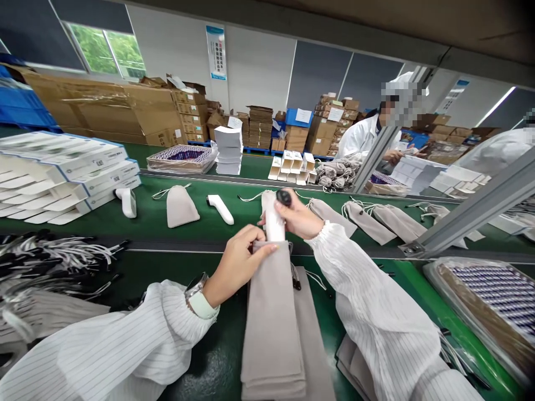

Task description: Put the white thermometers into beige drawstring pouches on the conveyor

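In the middle of the head view, my right hand [301, 216] grips a white handheld device [275, 224] by its black-tipped head. The device points down, its lower end at the mouth of a grey drawstring pouch [271, 312]. My left hand [240, 262] pinches the edge of that pouch's mouth, thumb across the front. This pouch lies on top of a stack of similar pouches. How far the device sits inside is hidden by the cloth. Two more white devices, one [220, 209] near the centre and one [126, 203] further left, lie on the green belt.
Folded white boxes [67, 172] are piled at the left, above a heap of pouches with cords [54, 262]. A grey pouch [181, 207] and several filled pouches [370, 220] lie along the belt [146, 223]. A metal post [468, 203] slants at right, near a wrapped tray [489, 301]. Co-workers sit beyond.
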The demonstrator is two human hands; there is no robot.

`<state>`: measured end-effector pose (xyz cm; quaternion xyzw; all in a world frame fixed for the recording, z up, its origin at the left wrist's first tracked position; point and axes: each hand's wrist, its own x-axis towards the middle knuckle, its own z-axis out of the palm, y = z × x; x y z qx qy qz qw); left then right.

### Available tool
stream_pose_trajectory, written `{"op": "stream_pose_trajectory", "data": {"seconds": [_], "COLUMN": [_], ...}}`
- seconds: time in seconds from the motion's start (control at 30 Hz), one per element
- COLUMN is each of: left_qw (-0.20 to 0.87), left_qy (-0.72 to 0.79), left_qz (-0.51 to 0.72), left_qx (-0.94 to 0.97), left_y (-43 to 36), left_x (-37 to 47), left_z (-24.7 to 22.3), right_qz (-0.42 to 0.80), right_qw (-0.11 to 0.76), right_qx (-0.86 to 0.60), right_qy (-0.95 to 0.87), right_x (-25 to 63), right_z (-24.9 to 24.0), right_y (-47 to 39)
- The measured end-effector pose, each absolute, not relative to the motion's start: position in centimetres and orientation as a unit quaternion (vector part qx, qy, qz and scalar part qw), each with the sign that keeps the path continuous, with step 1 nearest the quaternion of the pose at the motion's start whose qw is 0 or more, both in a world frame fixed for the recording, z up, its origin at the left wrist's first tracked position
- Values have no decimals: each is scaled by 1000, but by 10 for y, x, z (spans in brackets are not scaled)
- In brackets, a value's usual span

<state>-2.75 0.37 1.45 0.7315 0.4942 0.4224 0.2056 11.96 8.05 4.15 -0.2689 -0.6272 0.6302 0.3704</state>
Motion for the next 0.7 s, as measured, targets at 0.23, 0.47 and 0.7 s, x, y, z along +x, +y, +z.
{"op": "stream_pose_trajectory", "data": {"seconds": [0.23, 0.47, 0.7], "left_qw": [148, 286, 571], "left_qy": [516, 575, 464], "left_qz": [470, 339, 336], "left_qx": [700, 688, 588], "left_y": [13, 5, -27], "left_x": [-35, -42, -31], "left_z": [20, 47, 72], "right_qz": [598, 345, 335], "right_qw": [83, 399, 431], "right_qx": [-322, -472, -522], "right_qy": [-729, -707, -655], "right_x": [116, 132, 163], "right_z": [36, 32, 17], "right_y": [72, 95, 125]}}
